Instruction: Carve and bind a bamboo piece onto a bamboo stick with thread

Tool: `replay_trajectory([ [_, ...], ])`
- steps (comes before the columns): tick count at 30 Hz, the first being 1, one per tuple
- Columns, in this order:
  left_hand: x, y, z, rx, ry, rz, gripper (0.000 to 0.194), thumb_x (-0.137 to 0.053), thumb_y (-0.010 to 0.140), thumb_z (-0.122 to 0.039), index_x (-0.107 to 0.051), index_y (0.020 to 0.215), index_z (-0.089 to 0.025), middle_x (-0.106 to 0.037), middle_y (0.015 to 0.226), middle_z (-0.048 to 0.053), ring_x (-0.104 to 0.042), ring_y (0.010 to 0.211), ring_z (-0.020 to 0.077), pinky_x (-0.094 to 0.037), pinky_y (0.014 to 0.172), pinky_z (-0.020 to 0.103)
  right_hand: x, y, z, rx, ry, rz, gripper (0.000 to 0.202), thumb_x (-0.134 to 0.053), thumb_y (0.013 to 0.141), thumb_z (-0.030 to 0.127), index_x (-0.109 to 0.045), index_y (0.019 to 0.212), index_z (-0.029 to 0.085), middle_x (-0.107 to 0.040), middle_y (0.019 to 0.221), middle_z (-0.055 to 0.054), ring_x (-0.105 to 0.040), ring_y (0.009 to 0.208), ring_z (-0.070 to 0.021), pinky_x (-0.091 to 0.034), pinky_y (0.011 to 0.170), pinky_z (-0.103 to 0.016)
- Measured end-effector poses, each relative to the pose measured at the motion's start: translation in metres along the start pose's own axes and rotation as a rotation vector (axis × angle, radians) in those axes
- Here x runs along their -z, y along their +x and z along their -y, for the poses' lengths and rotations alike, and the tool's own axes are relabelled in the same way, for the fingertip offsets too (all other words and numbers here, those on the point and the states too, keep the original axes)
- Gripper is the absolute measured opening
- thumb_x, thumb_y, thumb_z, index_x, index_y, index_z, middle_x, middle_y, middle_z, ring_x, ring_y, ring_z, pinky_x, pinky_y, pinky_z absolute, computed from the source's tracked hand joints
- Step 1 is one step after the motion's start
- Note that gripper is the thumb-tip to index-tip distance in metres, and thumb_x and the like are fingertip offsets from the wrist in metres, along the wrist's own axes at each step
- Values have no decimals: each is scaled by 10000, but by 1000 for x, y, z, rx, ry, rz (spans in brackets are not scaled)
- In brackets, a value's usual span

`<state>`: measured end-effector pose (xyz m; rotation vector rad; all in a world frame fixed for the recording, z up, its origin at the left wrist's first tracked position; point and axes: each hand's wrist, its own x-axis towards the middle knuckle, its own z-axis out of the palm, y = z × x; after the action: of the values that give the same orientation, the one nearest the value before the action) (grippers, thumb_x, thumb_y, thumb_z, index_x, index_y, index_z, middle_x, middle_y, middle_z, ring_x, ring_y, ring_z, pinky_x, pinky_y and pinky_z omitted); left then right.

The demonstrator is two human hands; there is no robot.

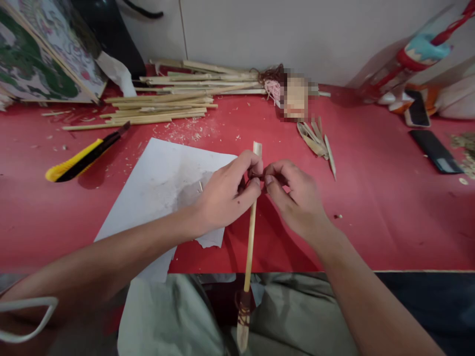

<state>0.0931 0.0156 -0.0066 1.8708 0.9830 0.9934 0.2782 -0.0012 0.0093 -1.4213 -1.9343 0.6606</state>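
A slender pale bamboo stick point(251, 237) runs from the table down over the front edge, its lower end wrapped in dark brown string point(243, 309) above a flat, pointed tip. My left hand point(226, 190) closes around the stick near its upper end, thumb and index finger pinching it. Close beside it, my right hand point(293, 193) pinches a thin strand of dark brown string point(262, 176) at the stick. How the strand goes round the stick is hidden behind my fingers. White paper point(148, 183) lies under my left hand and forearm.
A yellow-and-black utility knife point(87, 154) lies at the left. Bundles of bamboo sticks point(159, 110) rest along the wall. Dry husk pieces point(315, 138) lie ahead on the red table point(371, 207). Phones point(436, 151) and a bottle point(401, 64) are at the right.
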Motion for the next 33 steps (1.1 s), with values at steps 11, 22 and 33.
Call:
replay_trajectory([
  [11,-1,1,4,36,-124,-64,82,-493,972,-156,-521,980,-233,-597,870,-23,-558,717,101,-453,662,272,-3,-3,3,0,44,-5,56,-568,983,226,-615,958,244,-677,849,3,-627,733,-152,-485,690,-306],
  [22,1,2,1,45,-116,-97,90,-530,946,-145,-565,965,-225,-631,835,-29,-573,684,88,-451,631,249,-6,-6,7,71,4,-248,101,-627,927,175,-659,955,267,-708,879,-21,-662,740,-181,-560,729,-365],
  [33,3,2,-2,0,-103,-113,115,-575,896,-114,-607,947,-212,-649,872,-26,-552,684,72,-423,596,223,-9,-6,14,126,-26,-257,98,-687,922,176,-701,922,273,-734,882,-26,-668,728,-181,-557,706,-370],
])
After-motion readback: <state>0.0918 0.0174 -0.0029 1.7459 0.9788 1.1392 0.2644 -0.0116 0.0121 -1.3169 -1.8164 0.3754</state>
